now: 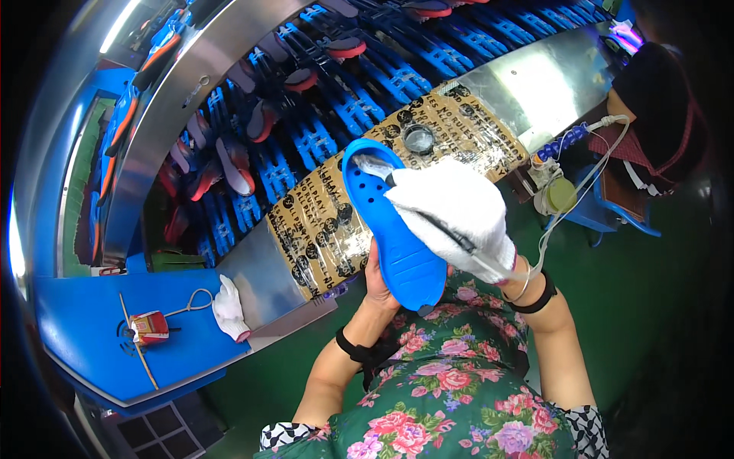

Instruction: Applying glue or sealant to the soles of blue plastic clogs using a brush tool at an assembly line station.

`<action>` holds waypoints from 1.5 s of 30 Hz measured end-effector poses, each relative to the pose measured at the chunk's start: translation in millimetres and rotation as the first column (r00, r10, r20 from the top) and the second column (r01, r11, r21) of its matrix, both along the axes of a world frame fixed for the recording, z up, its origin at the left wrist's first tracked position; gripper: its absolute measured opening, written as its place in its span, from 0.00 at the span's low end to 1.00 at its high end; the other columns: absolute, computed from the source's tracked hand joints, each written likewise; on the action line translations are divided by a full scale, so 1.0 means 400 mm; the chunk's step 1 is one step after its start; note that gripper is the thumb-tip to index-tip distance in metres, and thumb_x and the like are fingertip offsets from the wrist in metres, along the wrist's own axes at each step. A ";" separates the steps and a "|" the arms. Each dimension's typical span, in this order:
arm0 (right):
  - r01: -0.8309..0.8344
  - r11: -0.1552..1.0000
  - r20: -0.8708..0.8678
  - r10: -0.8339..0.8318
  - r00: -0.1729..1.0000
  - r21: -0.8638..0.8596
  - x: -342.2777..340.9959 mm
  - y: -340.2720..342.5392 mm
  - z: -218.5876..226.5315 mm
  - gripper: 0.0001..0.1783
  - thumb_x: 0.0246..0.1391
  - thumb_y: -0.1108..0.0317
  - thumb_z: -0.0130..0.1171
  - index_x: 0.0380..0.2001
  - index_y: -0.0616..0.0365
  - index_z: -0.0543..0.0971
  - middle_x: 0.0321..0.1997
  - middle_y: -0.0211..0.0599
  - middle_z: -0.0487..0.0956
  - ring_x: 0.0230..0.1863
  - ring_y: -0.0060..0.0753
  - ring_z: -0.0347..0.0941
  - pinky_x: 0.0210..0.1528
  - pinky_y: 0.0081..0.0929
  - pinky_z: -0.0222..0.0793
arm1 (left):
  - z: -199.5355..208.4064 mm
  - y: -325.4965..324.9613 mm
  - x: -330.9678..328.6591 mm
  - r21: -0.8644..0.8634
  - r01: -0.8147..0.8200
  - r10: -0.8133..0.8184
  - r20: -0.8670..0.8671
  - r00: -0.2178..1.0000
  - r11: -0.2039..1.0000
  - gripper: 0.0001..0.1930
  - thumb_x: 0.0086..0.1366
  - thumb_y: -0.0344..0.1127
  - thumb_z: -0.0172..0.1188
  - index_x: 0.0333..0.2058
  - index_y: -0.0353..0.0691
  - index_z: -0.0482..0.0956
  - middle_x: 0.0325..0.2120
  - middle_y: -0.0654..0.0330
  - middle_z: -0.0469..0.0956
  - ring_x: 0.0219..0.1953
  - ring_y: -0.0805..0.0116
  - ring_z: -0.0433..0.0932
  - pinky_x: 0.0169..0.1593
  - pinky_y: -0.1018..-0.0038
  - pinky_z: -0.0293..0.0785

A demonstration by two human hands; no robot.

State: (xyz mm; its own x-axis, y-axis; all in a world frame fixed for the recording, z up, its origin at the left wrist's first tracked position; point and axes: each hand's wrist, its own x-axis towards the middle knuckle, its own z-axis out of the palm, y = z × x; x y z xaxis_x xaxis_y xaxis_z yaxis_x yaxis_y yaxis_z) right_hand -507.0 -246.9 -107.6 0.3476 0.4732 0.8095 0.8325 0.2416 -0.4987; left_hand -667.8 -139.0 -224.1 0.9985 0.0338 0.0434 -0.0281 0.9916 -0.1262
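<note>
My bare left hand (378,281) grips a blue shoe sole (397,241) by its side near the lower end. The sole is tilted and has several round holes toward its far end. My right hand (462,210), in a white knit glove, is closed round a dark-handled brush (375,165). Its pale bristles touch the far end of the sole, inside the rim. The glove hides most of the handle and my fingers. A thin pale hose (546,239) runs from the right to my right wrist.
A taped brown cardboard sheet (317,222) covers the metal ledge, with a small round dish (419,139) on it. Behind are blue racks (359,107) bearing shoe soles. A blue table (84,321) at left holds a white glove (228,310). Another person (654,115) sits at right.
</note>
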 end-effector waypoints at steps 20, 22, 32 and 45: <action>-0.084 0.988 -0.528 0.141 0.838 0.130 -0.064 -0.012 -0.104 0.12 0.51 0.74 0.68 0.41 0.59 0.87 0.43 0.43 0.86 0.42 0.41 0.84 0.47 0.33 0.79 | 0.032 0.030 0.092 0.672 -0.172 0.383 -0.180 0.906 0.721 0.47 0.66 0.71 0.53 0.71 0.41 0.56 0.69 0.49 0.63 0.68 0.49 0.65 0.71 0.50 0.61; 0.007 0.995 -0.401 0.035 0.915 0.102 -0.073 -0.020 -0.100 0.09 0.49 0.77 0.70 0.36 0.61 0.87 0.43 0.45 0.87 0.43 0.42 0.84 0.49 0.37 0.79 | 0.038 0.033 0.105 0.639 -0.203 0.389 -0.164 0.907 0.742 0.48 0.66 0.71 0.53 0.72 0.41 0.55 0.68 0.50 0.64 0.67 0.50 0.67 0.70 0.49 0.63; -0.015 0.993 -0.387 0.059 0.920 0.117 -0.087 -0.039 -0.137 0.15 0.49 0.77 0.69 0.42 0.58 0.87 0.44 0.43 0.86 0.44 0.41 0.84 0.49 0.35 0.79 | 0.031 0.058 0.155 0.485 -0.231 0.318 -0.105 0.942 0.843 0.51 0.60 0.76 0.55 0.69 0.40 0.59 0.61 0.48 0.72 0.59 0.41 0.75 0.61 0.42 0.74; -0.227 0.972 -0.208 0.235 0.949 0.063 -0.089 -0.065 -0.167 0.14 0.47 0.75 0.72 0.40 0.55 0.88 0.43 0.40 0.87 0.43 0.43 0.83 0.46 0.35 0.78 | 0.042 0.084 0.179 0.447 -0.155 0.079 0.184 0.980 0.881 0.54 0.58 0.77 0.58 0.69 0.40 0.57 0.59 0.40 0.71 0.58 0.39 0.75 0.57 0.42 0.75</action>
State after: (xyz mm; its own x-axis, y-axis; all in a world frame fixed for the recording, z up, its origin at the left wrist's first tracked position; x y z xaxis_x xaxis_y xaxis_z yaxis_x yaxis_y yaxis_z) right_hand -542.6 -272.7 -174.3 0.3987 0.5311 0.7476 0.6272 0.4369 -0.6448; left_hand -596.0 -105.2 -207.4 0.9675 0.0880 0.2372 -0.1649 0.9303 0.3277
